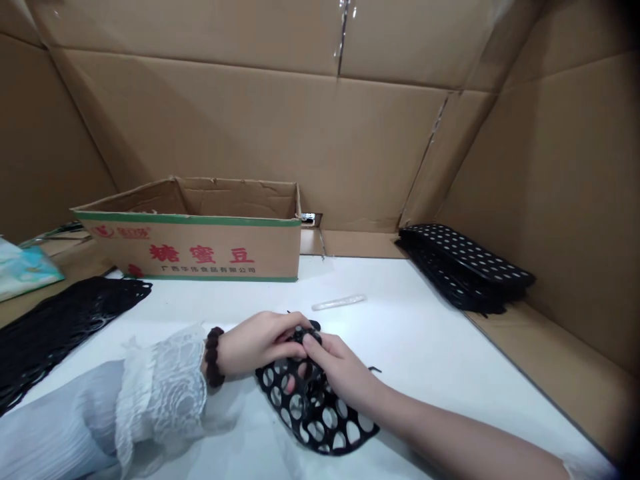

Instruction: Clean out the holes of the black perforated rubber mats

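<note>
A black sheet punched with rows of round holes point(316, 430) lies bunched on the white tabletop before me. My left hand point(260, 341) pinches its gathered upper part from the left, thumb and forefinger closed. From the right, my right hand point(343, 367) grips the same bunch with its thumb on top, close to the left fingertips. Some fingers show through the holes underneath. The lower part of the sheet spreads below my hands. Just beyond them lies a thin clear plastic stick or tube point(339, 303), touched by neither hand.
An open cardboard box with red lettering point(200, 250) stands at the back left. Black strips or netting point(65, 327) lie at the left, near a packet point(25, 268). Folded black sheets with holes point(465, 260) are stacked at the right. Cardboard walls point(250, 113) enclose the white table point(410, 320).
</note>
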Demonstrator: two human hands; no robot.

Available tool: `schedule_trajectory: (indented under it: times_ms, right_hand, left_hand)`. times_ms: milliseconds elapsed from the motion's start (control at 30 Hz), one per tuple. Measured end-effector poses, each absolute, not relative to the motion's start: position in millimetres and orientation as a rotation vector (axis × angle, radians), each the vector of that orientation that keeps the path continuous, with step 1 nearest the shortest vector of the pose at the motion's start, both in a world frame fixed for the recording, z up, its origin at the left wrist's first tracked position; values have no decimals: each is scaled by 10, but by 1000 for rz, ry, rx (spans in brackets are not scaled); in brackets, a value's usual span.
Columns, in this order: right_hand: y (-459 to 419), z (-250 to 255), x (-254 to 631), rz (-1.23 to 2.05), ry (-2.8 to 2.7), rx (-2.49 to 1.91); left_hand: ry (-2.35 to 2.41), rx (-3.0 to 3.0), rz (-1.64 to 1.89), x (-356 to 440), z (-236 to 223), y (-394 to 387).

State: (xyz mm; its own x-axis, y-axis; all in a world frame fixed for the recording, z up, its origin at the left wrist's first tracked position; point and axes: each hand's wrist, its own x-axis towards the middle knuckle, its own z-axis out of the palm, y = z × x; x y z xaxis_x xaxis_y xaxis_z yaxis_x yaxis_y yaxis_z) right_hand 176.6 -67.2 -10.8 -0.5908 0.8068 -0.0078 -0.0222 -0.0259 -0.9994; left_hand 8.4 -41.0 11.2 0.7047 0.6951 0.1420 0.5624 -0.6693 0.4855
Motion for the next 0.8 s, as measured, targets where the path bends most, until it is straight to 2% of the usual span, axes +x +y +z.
schedule_trajectory:
  times_ms: [100,233,367,467,533,633,700,800]
  right_hand:
    - [-685,-124,1758,1705,-1617,-808]
    - [-701,-128,1753,1517,-1731,-863]
    - [-725,-142,1749,1464,-1756,-923]
    - [-744,-167,1757,1519,-1772,-941]
    - [-751,-174,1766,1514,-1794,-957]
    - [-739,-166,1768,1498,-1753,-963]
    - [-723,-159,1761,1473,-1720,-961]
    - [-712,-164,1748,1433,-1728,-934]
  left_hand:
    - [979,2365,530,82,120,-398]
    - [1023,2372,582,131,92,-459]
    - [1281,2409,685,128,92,-432]
    - [1587,2415,935,-61,308,-244]
    - [1972,2337,1266,-286,565,-73]
    - [2252,2308,1600,-673,931,184]
    - [2272,2462,1576,-898,1045,352]
    - [2035,2594,1356,-1113,1020,582]
